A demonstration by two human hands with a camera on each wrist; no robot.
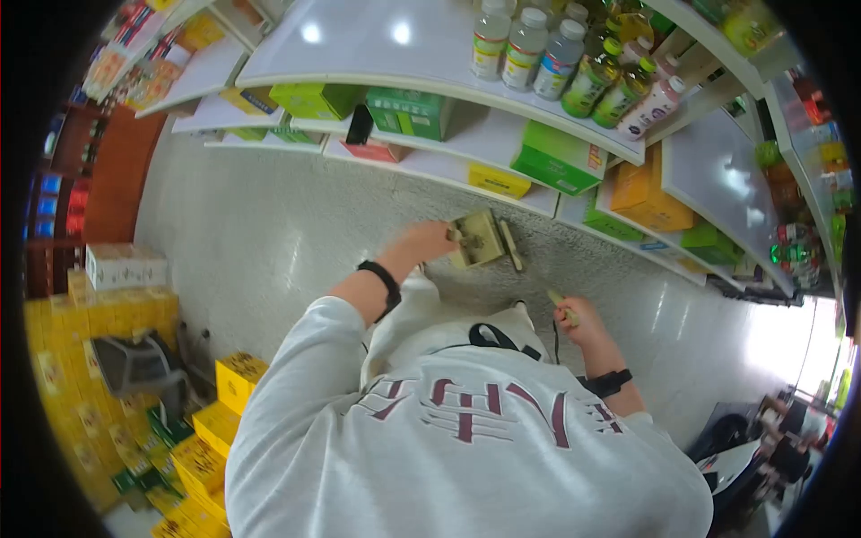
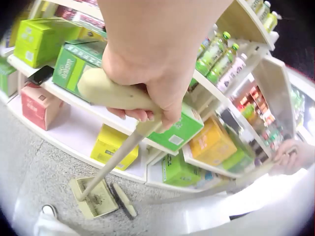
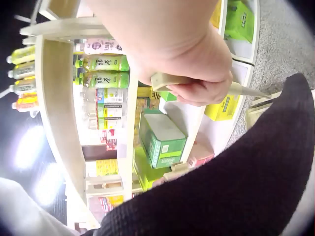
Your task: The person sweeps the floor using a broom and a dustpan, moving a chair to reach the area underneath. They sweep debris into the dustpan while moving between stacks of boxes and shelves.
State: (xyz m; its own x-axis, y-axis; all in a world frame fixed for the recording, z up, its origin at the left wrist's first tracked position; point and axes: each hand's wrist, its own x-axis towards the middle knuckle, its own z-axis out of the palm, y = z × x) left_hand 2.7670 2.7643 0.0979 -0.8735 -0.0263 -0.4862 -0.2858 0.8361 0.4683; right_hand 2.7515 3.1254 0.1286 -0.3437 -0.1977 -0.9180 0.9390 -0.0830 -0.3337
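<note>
My left hand (image 1: 426,242) grips the top of a pale yellow-green long-handled dustpan (image 1: 477,240), its fingers curled round the grip in the left wrist view. The dustpan's shaft (image 2: 114,160) slopes down to the pan, which lies on the floor with a comb-like edge and some dark specks inside. Around the end of the broom handle (image 3: 242,90) my right hand (image 1: 581,321) is closed. Beside the pan's open side, the broom head (image 2: 124,200) rests at floor level, dark bristles downward.
White shelves (image 1: 377,54) curve along the front, with drink bottles (image 1: 538,58) above and green boxes (image 1: 558,157) lower down. Stacked yellow boxes (image 1: 202,457) and a grey chair (image 1: 134,363) stand at the left. A shoe (image 2: 49,210) shows near the pan.
</note>
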